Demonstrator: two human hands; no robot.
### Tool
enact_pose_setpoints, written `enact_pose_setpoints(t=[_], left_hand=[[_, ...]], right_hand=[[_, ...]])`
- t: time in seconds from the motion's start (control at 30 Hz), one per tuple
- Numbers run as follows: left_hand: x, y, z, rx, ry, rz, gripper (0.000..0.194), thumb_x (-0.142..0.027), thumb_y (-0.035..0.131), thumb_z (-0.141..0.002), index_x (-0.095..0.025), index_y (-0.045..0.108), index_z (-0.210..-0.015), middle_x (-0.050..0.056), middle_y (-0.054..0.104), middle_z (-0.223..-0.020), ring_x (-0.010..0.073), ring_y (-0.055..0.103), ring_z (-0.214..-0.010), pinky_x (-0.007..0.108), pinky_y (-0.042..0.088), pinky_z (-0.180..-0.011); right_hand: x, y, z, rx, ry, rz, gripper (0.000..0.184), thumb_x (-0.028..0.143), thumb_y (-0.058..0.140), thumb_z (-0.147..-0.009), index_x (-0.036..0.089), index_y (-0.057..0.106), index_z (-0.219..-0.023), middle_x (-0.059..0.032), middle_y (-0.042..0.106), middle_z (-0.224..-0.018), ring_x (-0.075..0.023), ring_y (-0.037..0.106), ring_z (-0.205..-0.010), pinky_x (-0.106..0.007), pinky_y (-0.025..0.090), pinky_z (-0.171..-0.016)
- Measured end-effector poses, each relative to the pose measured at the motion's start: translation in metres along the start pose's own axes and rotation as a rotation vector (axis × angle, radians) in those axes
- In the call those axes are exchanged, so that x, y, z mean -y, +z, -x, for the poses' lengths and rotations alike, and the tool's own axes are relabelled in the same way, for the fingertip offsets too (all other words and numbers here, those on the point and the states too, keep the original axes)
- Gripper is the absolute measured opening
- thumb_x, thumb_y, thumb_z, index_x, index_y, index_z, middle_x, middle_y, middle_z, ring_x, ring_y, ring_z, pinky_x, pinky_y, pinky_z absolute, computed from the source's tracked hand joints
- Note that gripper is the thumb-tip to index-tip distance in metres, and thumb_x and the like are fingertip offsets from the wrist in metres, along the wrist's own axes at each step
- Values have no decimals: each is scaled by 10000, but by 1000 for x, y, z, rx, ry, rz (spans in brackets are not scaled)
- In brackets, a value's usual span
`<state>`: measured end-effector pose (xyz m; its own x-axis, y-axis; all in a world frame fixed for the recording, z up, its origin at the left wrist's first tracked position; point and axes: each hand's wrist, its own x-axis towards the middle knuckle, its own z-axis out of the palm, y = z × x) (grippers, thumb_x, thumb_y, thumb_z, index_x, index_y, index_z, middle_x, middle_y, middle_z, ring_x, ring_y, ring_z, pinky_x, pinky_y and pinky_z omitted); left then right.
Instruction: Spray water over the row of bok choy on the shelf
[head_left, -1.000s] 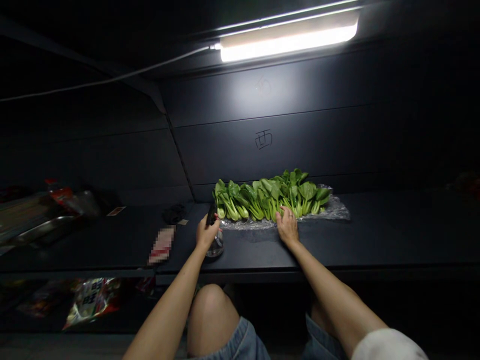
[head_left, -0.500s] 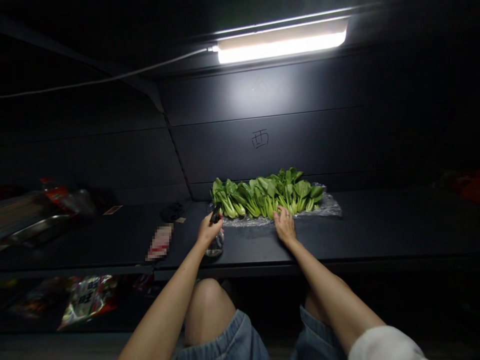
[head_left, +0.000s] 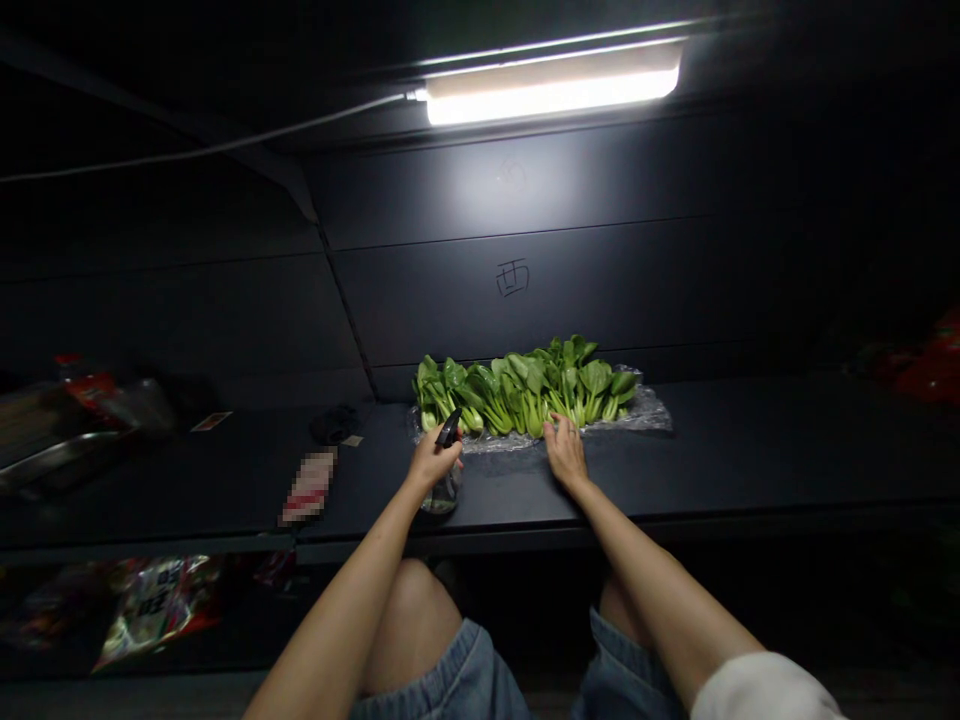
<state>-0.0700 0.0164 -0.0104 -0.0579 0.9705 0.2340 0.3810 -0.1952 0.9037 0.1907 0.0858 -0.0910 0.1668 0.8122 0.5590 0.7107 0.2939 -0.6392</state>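
Bunches of bok choy point(head_left: 517, 390) stand side by side in a row, leaves up and pale stems toward me, on crumpled clear plastic wrap point(head_left: 651, 412). My left hand point(head_left: 433, 458) is closed round the neck of a clear spray bottle point(head_left: 442, 493) with a black trigger head, held in front of the leftmost bunches. The bottle's body is partly covered by my hand and wrist. At the front of the row, right of its middle, my right hand point(head_left: 568, 450) has its fingers stretched out against the stems. I see nothing gripped in it.
A lit tube lamp point(head_left: 555, 95) hangs above, its white cable point(head_left: 225, 148) running left. The dark shelf point(head_left: 750, 460) holds a blurred-out packet point(head_left: 309, 487), a small card point(head_left: 212, 421) and a metal tray point(head_left: 67, 460) to the left. A snack bag point(head_left: 157, 605) lies on the lower shelf.
My left hand has carried the spray bottle to the right, nearer the stems of the leftmost bok choy. My right hand stays at the same bunches. The view has shifted slightly.
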Motion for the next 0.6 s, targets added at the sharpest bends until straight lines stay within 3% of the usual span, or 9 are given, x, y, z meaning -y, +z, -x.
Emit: enact_pose_setpoints(t=[0.23,0.47,0.6], left_hand=[[-3,13,-3,36,28,46,243,-260,590,-653,-173,610,-880,8,679,-799,131,631,-522,246,507,-532],[-8,29,-5,67,27,39,186,-259,583,-670,-179,603,-837,-22,645,-714,126,627,-488,231,481,-527],[-10,39,-8,91,61,68,225,-241,589,-665,-172,610,-879,0,670,-801,116,625,-507,226,494,-508]], right_hand=[[-3,1,0,-16,6,-43,551,526,245,-977,139,550,-1223,-193,628,-1243,-287,560,-1180,-447,433,-979],[-7,-3,-1,-9,13,-41,521,507,248,-978,152,546,-1216,-185,642,-1213,-284,583,-1138,-442,433,-969],[-11,-7,-2,-4,27,-37,508,502,262,-975,153,552,-1206,-183,652,-1196,-291,599,-1118,-432,442,-953]])
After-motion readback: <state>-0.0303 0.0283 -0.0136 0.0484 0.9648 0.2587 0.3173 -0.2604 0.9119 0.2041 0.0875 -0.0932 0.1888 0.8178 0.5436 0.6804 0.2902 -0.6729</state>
